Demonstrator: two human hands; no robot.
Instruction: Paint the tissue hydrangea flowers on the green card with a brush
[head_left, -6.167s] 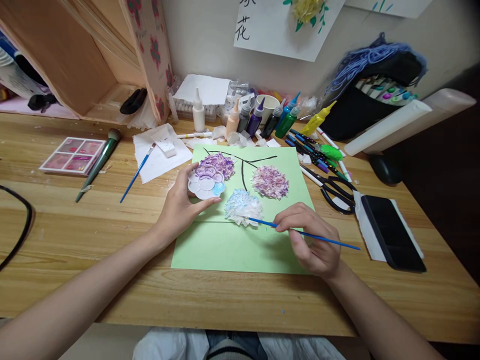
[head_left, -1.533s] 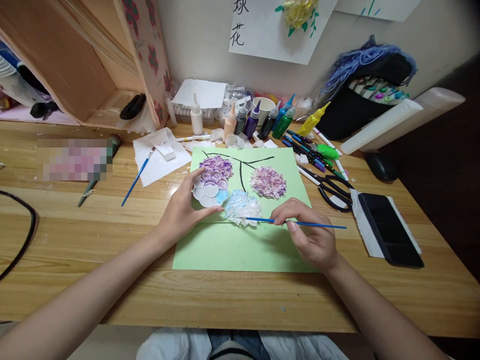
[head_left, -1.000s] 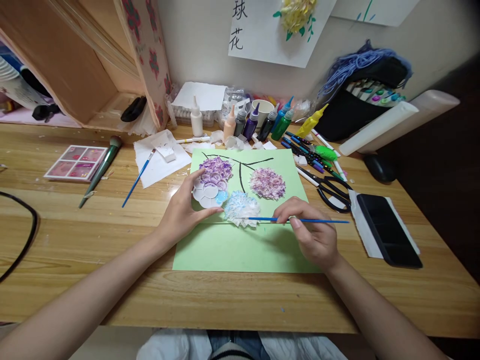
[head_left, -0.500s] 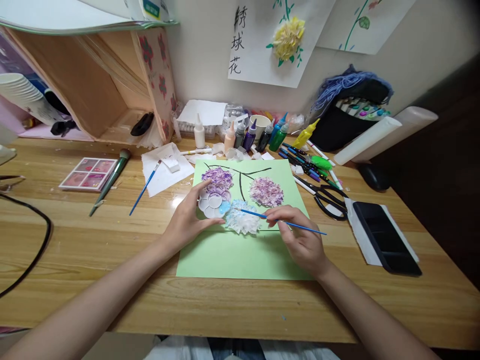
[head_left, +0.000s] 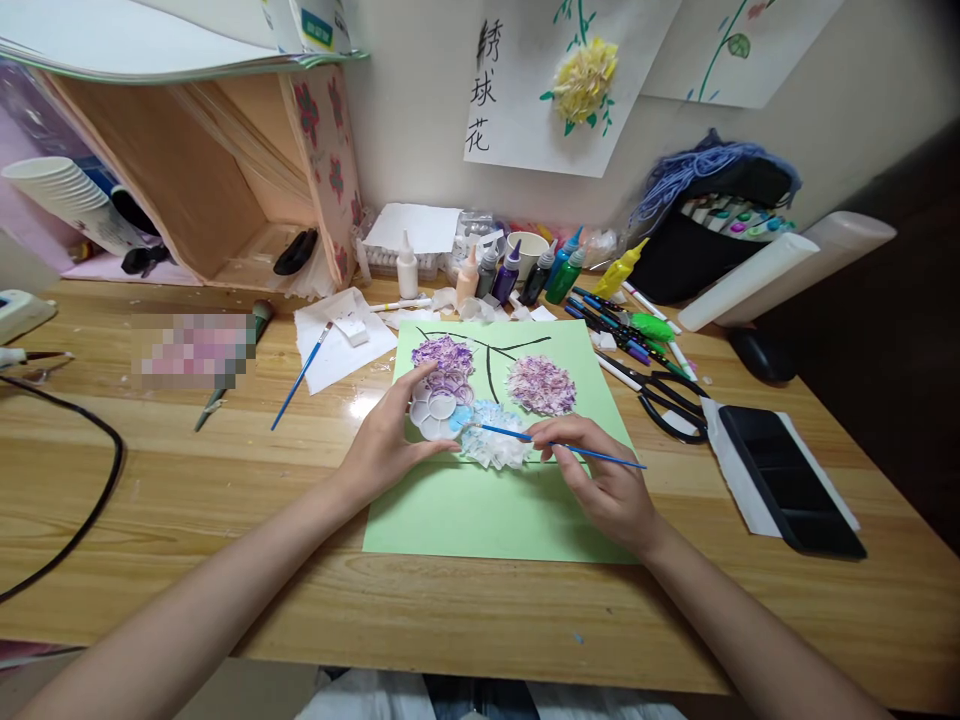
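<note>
My left hand (head_left: 390, 440) grips a small flower-shaped palette (head_left: 433, 412) by its left side, with light blue paint in its right well. My right hand (head_left: 592, 465) is closed on a thin blue paintbrush (head_left: 506, 432), its tip beside the blue well, over the edge of a pale blue and white ruffled flower (head_left: 496, 448). Under them lies a green sheet (head_left: 480, 515) with dark drawn branches. A purple flower (head_left: 444, 352) is partly covered by the palette, and a pink-purple flower (head_left: 541, 385) sits to the right.
Paint bottles (head_left: 510, 272) and a paper cup stand at the back. Pens (head_left: 615, 325), black scissors (head_left: 667, 400) and a black tray (head_left: 791, 480) lie to the right. Another brush (head_left: 302, 375) rests on a white tissue (head_left: 322, 365); a black cable (head_left: 112, 480) curves at the far left.
The view has shifted slightly, so the scene sits a little further right. The brush tip has moved slightly away from the blue well, towards the pale blue flower.
</note>
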